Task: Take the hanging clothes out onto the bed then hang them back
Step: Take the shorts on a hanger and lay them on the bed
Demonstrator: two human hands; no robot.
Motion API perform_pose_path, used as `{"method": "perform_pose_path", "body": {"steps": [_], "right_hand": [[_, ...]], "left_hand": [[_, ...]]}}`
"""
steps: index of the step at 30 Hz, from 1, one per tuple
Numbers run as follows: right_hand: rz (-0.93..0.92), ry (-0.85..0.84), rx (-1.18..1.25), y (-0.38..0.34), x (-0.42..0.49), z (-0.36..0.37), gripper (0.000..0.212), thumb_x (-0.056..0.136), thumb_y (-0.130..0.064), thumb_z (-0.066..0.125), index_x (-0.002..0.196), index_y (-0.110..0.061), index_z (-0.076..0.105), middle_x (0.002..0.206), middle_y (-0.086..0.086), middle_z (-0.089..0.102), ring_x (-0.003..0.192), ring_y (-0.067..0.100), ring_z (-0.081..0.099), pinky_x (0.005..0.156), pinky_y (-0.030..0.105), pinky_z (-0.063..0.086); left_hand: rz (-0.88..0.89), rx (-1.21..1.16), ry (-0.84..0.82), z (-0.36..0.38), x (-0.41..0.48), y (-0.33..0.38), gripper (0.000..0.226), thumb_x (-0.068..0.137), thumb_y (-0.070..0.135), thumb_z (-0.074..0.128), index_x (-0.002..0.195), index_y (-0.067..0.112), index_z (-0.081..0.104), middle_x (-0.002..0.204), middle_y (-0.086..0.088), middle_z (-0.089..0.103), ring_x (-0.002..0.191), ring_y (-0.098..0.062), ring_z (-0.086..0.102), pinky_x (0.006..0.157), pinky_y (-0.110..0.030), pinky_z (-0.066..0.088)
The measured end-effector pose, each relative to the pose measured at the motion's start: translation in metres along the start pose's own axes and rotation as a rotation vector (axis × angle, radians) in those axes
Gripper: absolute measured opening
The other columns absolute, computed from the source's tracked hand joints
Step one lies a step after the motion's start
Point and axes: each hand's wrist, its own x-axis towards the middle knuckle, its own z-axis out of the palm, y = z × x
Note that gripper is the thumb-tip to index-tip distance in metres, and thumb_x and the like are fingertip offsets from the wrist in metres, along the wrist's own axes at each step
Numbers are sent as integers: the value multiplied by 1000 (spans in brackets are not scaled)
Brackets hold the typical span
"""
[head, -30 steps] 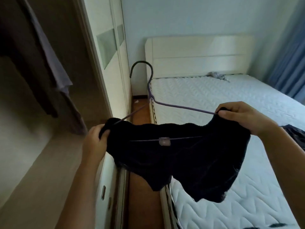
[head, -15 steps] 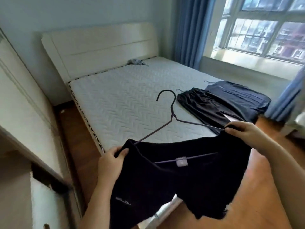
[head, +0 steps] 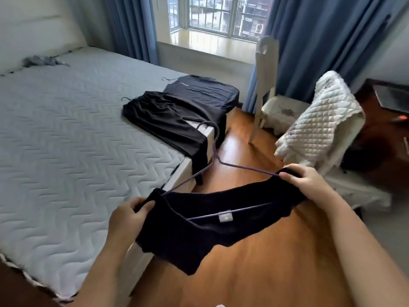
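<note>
Left hand (head: 130, 216): fingers curled round the left shoulder of a black top (head: 199, 235), thumb pressed on the upper side of the cloth.

Right hand (head: 303, 180): thumb and fingers pinch the right shoulder of the top together with the end of the hanger (head: 215, 157).

Top: held in the air between both hands, stretched sideways and tilted, right end higher than left. Its left end is above the edge of the bed (head: 66, 140); the remainder is above the wooden floor (head: 254, 273). The lower part droops below the hands. A pale label shows at the neckline.

Hanger: thin wire, inside the top. The lower bar crosses the neck opening. Both arms and the hook stand clear of the cloth, and the hook points away from the person, toward the bed corner.

Bed: bare quilted mattress. Near the far corner lie black trousers (head: 168, 120) and, just beyond and touching them, a dark shirt (head: 203, 89), each with a hanger hook showing at its top. The trousers hang over the mattress edge. A small grey cloth (head: 42, 61) lies near the headboard, well apart from the rest.

Surroundings: a white chair (head: 265, 74) stands by the blue curtains (head: 321, 41) and window (head: 210, 14). A white quilt (head: 321, 120) is draped beside a dark desk (head: 380, 134) on the right
</note>
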Motion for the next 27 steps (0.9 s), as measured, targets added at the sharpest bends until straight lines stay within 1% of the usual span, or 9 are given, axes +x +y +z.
{"method": "perform_pose_path", "body": {"steps": [2,5,9,10,14,19,22,24,27], "right_hand": [[51,35,37,21,0,-24,7,88,-18,60,90,-15,66,88,0,65,79,4,58,63,4,43],[95,73,116,39,13,-41,11,88,-17,60,79,-24,63,80,-4,63,63,-7,60,53,0,41],[122,51,138,53,58,-46,5,86,-21,62,82,-23,65,84,4,65,77,13,59,66,13,46],[123,36,142,54,73,-43,6,86,-21,62,81,-23,65,83,4,65,77,15,59,65,15,46],[83,-16,143,45,146,-24,13,87,-18,61,76,-25,63,75,-2,63,68,9,55,55,4,42],[47,-143,67,32,272,12,8,87,-22,61,80,-19,64,77,-1,62,72,13,55,65,24,42],[20,-246,-7,13,347,40,7,88,-22,60,85,-17,64,81,0,62,78,16,56,66,22,42],[-3,-310,-15,2,387,60,5,87,-22,61,87,-17,63,81,-1,63,80,17,56,66,22,42],[-57,-405,-63,-10,430,89,11,88,-18,60,92,-9,64,81,2,61,78,16,55,66,22,42]], "left_hand": [[8,-6,-50,30,2,15,11,84,22,64,74,25,65,77,2,69,78,-20,63,70,-35,48],[21,10,-78,56,10,30,15,84,19,64,70,25,65,74,1,69,74,-17,62,63,-28,45],[-21,10,-51,74,41,44,8,84,20,63,79,19,69,76,3,69,77,-20,63,68,-32,46],[-28,19,-32,75,53,47,8,85,20,63,78,20,68,75,5,68,77,-20,62,66,-31,45],[-85,9,51,78,108,47,12,85,21,63,74,25,64,75,4,67,78,-21,61,71,-34,44],[-156,-33,152,85,190,39,24,86,19,61,66,33,58,73,8,64,76,-19,59,67,-31,42],[-215,-22,225,81,226,33,22,86,21,61,67,31,58,70,7,62,72,-17,57,59,-23,39],[-258,-13,274,76,244,29,21,86,20,61,67,31,58,69,9,62,70,-15,56,59,-22,39],[-352,5,335,68,261,21,19,85,19,62,70,29,57,68,11,59,75,-20,57,63,-30,39]]}}
